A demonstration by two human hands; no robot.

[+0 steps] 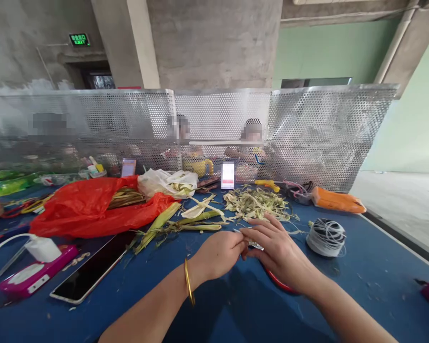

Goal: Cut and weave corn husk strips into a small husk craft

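My left hand (219,255) is closed in a pinch near the middle of the blue table, its fingertips meeting those of my right hand. My right hand (277,243) curves over from the other side, thumb and fingers drawn together. Between them shows a small shiny, pale sliver (256,246), mostly covered by the fingers; I cannot make out its kind. Under my right palm, part of a red curved handle (282,282) rests on the table. Just beyond the hands lie a heap of dry, shredded corn husks (255,204) and longer green husk pieces (160,224).
Right of my hands stands a ball of grey string (326,237); an orange packet (338,200) lies behind it. At left are a red plastic bag (78,205), a dark phone (95,267) and a pink power strip (39,271). A perforated metal screen (218,114) closes the back; people sit behind it.
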